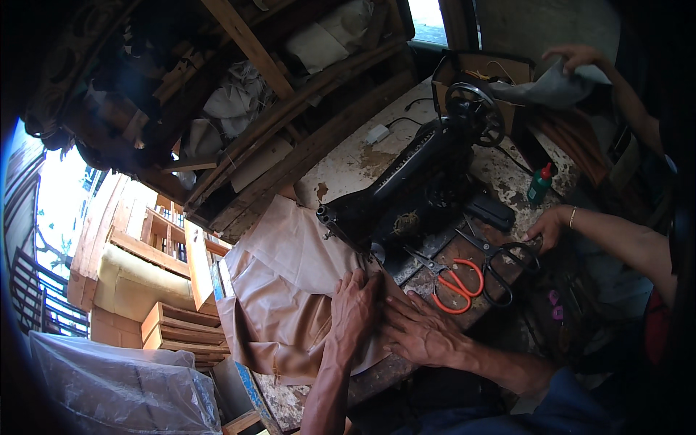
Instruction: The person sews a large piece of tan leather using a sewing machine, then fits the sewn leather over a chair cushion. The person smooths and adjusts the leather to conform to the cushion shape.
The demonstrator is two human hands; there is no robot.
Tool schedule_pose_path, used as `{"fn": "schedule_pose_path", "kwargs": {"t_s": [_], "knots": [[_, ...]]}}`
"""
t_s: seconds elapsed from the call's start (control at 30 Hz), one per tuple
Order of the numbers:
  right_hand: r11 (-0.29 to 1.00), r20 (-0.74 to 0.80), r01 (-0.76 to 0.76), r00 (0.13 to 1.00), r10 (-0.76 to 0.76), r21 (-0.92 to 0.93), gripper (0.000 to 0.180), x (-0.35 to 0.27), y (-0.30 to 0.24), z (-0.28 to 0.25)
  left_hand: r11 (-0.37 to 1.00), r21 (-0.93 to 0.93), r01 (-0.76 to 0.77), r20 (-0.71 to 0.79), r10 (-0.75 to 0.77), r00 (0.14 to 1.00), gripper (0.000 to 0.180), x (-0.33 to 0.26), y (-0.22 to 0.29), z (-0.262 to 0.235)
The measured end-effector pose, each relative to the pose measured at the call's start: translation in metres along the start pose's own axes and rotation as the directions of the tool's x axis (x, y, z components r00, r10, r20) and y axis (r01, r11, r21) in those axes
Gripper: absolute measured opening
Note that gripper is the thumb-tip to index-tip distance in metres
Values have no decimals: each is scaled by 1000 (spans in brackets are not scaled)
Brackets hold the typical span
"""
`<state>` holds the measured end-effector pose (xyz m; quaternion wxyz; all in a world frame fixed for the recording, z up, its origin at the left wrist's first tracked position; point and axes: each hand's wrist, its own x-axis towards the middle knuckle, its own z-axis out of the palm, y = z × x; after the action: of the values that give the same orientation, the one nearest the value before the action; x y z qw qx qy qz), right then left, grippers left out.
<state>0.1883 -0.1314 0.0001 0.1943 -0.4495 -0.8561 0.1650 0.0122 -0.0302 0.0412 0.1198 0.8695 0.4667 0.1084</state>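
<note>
A sheet of tan, leather-like fabric (279, 290) lies creased across the left end of the table, one edge at the needle end of a black sewing machine (406, 188). My left hand (353, 308) is closed on the fabric just in front of the needle, its fingers bent and pressed together. Beside it my right hand (420, 330) lies flat on the fabric's near right part, open, with fingers stretched out. Orange-handled scissors (458, 286) and black-handled scissors (500, 268) rest right of the machine's front. The needle tip is hidden.
Another person's hand (551, 225) is at the black scissors' handles; their other hand holds grey cloth (562, 87) behind the handwheel (475, 114). A green bottle (539, 185) with a red cap stands at right. Wooden shelving (290, 145) holds scraps. Plastic sheeting (123, 384) lies lower left.
</note>
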Motion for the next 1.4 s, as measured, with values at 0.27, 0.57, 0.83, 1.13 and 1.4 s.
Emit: {"fn": "schedule_pose_path", "kwargs": {"t_s": [0.27,0.57,0.83,1.13,1.4], "knots": [[1000,-26,-3,1000,3,-12,53,1,-1,-1,1000,0,17,-40,-17,999,40,4,2,4],[1000,-32,-8,999,8,14,58,3,0,2,998,-24,50,-37,-51,998,35,10,11,12],[996,-141,-65,987,74,66,70,18,-8,2,998,9,62,-91,-61,994,34,13,13,21],[995,-4,-90,996,90,40,72,11,-17,9,996,87,23,-117,-13,993,50,-1,0,8],[991,-45,-73,997,69,-108,67,10,-21,16,997,-81,17,-153,-30,988,44,-16,6,5]]}}
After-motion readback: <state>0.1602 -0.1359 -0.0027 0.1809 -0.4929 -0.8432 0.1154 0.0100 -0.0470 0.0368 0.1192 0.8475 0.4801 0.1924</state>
